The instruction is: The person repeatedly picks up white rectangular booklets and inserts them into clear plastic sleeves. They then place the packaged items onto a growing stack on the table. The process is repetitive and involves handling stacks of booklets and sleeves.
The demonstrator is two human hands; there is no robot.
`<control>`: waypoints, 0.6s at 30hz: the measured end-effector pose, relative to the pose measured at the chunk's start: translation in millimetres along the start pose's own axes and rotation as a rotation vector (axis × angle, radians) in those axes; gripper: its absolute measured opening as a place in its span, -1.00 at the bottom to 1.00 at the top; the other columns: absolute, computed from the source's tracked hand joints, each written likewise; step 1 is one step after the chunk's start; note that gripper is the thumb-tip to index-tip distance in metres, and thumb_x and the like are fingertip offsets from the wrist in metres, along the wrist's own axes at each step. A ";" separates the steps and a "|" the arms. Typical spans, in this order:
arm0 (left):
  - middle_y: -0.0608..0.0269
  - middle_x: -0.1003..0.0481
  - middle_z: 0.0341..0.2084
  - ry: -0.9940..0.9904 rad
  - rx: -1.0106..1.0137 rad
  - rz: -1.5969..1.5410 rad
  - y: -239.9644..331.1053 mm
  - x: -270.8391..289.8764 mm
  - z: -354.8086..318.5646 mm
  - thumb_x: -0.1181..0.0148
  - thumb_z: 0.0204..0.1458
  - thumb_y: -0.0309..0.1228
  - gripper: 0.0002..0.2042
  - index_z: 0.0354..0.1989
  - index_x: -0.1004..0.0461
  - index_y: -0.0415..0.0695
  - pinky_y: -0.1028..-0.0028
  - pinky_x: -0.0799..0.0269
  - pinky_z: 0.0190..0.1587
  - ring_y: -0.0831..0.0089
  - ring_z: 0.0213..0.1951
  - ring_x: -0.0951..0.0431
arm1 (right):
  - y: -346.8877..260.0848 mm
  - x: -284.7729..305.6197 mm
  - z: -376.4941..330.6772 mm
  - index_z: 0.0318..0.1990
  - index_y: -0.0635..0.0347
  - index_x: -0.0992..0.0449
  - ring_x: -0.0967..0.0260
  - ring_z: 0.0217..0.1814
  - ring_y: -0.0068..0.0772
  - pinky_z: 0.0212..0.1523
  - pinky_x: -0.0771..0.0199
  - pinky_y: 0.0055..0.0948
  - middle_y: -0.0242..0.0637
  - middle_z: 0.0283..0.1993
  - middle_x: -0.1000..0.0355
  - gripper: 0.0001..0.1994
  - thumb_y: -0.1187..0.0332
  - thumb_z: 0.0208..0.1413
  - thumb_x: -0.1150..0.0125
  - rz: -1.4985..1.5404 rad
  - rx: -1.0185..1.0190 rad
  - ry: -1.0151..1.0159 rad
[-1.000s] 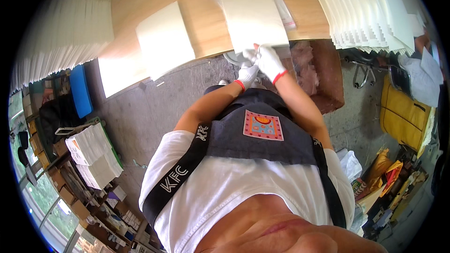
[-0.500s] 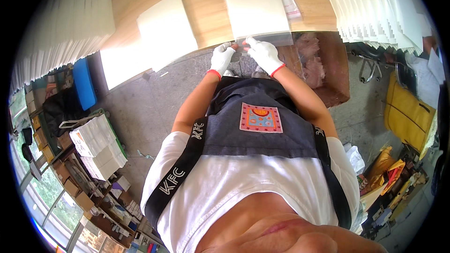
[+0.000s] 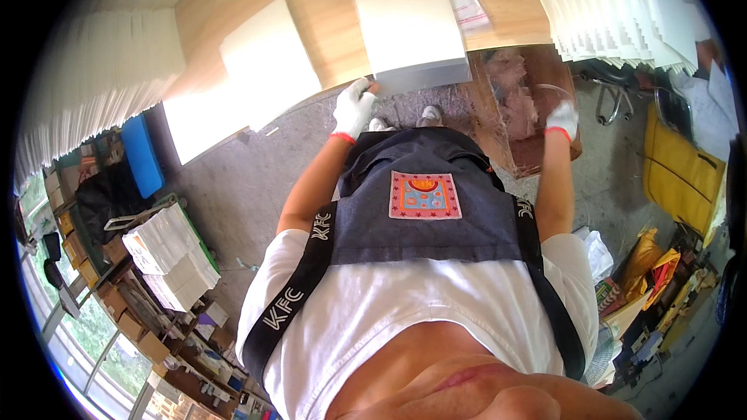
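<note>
My left hand [image 3: 355, 107], in a white glove with a red cuff, is at the near left corner of a clear plastic sleeve [image 3: 424, 75], its fingers closed on the edge. Inside the sleeve lies a stack of cream-white paper [image 3: 405, 12], on the wooden table with the sleeve's end overhanging the front edge. Off to the right, my gloved right hand [image 3: 562, 119] is closed above the right side of a brown box [image 3: 551, 70]. A faint pale strip curves by its fingers; what it holds is too blurred to make out. Crumpled clear film scraps [image 3: 513, 97] lie in the box.
Another white paper stack [image 3: 272, 62] lies to the left on the wooden table [image 3: 331, 19]. Tall fanned paper piles stand at far left [image 3: 109, 62] and far right [image 3: 615, 8]. A wheeled chair base [image 3: 615, 101] and a yellow padded piece [image 3: 681, 175] are at right.
My right hand has left the sleeve's near edge and swung right, over the brown box. My left hand stays by the sleeve's corner. The view has shifted slightly.
</note>
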State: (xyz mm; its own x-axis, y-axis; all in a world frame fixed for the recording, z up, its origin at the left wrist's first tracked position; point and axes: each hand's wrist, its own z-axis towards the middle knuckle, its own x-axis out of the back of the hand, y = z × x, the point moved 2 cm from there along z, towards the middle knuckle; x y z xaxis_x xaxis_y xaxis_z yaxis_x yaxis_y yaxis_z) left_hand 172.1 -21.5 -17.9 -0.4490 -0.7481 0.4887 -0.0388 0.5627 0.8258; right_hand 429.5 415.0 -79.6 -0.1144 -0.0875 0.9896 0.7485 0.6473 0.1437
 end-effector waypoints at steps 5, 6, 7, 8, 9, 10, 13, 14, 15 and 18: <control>0.20 -0.49 -0.33 0.325 -0.764 0.542 6.9 -2.9 1.7 -0.23 -0.18 -0.43 -0.78 -0.29 -0.45 -0.03 0.32 -0.41 -0.39 0.20 -0.42 -0.50 | -105.9 56.6 -41.3 -0.04 0.11 -0.41 -0.40 -0.14 -0.13 -0.10 -0.42 -0.25 -0.16 -0.07 -0.40 -0.69 0.41 0.01 0.00 0.973 0.184 -0.109; 0.28 -0.48 -0.25 0.221 -0.702 0.486 -1.6 -10.0 7.4 -0.22 -0.18 -0.44 -0.81 -0.32 -0.47 -0.02 0.31 -0.42 -0.39 0.24 -0.39 -0.49 | -138.1 81.7 -42.1 -0.02 0.06 -0.41 -0.38 -0.13 -0.16 -0.09 -0.41 -0.27 -0.18 -0.07 -0.39 -0.65 0.44 -0.04 -0.08 1.019 0.302 0.006; 0.28 -0.48 -0.25 0.200 -0.723 0.504 3.9 -10.4 7.2 -0.22 -0.18 -0.44 -0.82 -0.34 -0.48 -0.03 0.32 -0.42 -0.39 0.24 -0.39 -0.49 | -165.6 98.9 -41.2 0.01 0.02 -0.40 -0.36 -0.11 -0.19 -0.09 -0.40 -0.29 -0.21 -0.07 -0.37 -0.59 0.46 -0.09 -0.15 0.886 0.470 0.119; 0.29 -0.48 -0.25 0.182 -0.743 0.520 13.7 -9.5 7.3 -0.21 -0.17 -0.44 -0.84 -0.35 -0.48 -0.03 0.33 -0.42 -0.39 0.25 -0.38 -0.49 | -183.7 110.0 -34.6 -0.06 -0.01 -0.44 -0.36 -0.12 -0.22 -0.08 -0.39 -0.32 -0.24 -0.10 -0.38 -0.64 0.42 -0.11 -0.18 0.678 0.646 0.183; 0.30 -0.48 -0.25 0.165 -0.767 0.531 21.0 -10.8 8.5 -0.21 -0.17 -0.44 -0.85 -0.36 -0.49 -0.03 0.34 -0.42 -0.39 0.25 -0.38 -0.49 | -200.5 121.1 -29.3 -0.12 -0.04 -0.47 -0.35 -0.12 -0.26 -0.08 -0.37 -0.35 -0.28 -0.14 -0.39 -0.68 0.38 -0.12 -0.20 0.479 0.805 0.280; 0.29 -0.46 -0.33 0.172 -0.782 0.477 21.3 -9.1 8.8 -0.21 -0.20 -0.45 -0.87 -0.41 -0.50 -0.03 0.34 -0.41 -0.37 0.25 -0.39 -0.48 | -206.9 118.9 -23.5 -0.17 -0.01 -0.47 -0.36 -0.15 -0.25 -0.11 -0.37 -0.35 -0.28 -0.18 -0.39 -0.72 0.37 -0.12 -0.20 0.520 0.800 0.282; 0.23 -0.45 -0.35 0.181 -0.683 0.428 20.6 -3.6 3.3 -0.17 -0.29 -0.53 -0.81 -0.42 -0.51 -0.05 0.36 -0.38 -0.32 0.22 -0.33 -0.45 | -218.2 105.3 -11.4 -0.31 0.09 -0.45 -0.37 -0.23 -0.24 -0.21 -0.37 -0.34 -0.26 -0.28 -0.40 -0.84 0.34 -0.09 -0.21 0.686 0.709 0.150; 0.20 -0.43 -0.45 0.213 -0.587 0.469 10.1 -4.1 4.5 -0.17 -0.21 -0.52 -0.88 -0.43 -0.51 -0.07 0.39 -0.35 -0.35 0.22 -0.39 -0.43 | -221.1 99.2 -9.2 -0.35 0.12 -0.43 -0.38 -0.26 -0.23 -0.24 -0.36 -0.33 -0.25 -0.31 -0.40 -0.86 0.34 -0.07 -0.20 0.765 0.622 0.015; 0.18 -0.43 -0.47 0.246 -0.499 0.389 5.2 -4.1 3.7 -0.18 -0.18 -0.51 -0.90 -0.43 -0.50 -0.08 0.40 -0.34 -0.36 0.23 -0.41 -0.43 | -224.7 90.7 -8.1 -0.40 0.15 -0.41 -0.38 -0.30 -0.22 -0.27 -0.35 -0.31 -0.24 -0.34 -0.40 -0.87 0.33 -0.05 -0.19 0.841 0.531 -0.121; 0.28 -0.36 -0.64 0.435 -0.434 0.106 -9.6 -16.6 4.9 -0.22 -0.07 -0.48 -0.91 -0.39 -0.46 -0.16 0.51 -0.25 -0.45 0.45 -0.57 -0.33 | -240.2 76.3 -17.7 -0.41 0.21 -0.35 -0.38 -0.38 -0.17 -0.34 -0.33 -0.30 -0.14 -0.43 -0.40 -0.78 0.24 0.00 -0.18 1.123 0.282 -0.122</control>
State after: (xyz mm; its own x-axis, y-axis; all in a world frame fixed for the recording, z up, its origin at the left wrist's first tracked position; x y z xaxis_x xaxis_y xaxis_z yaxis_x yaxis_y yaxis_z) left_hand 175.5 -12.8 -35.3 -0.0218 -0.8225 0.5684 0.3936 0.5155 0.7611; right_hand 252.5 239.5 -38.5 0.4470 0.7056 0.5498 0.2989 0.4615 -0.8353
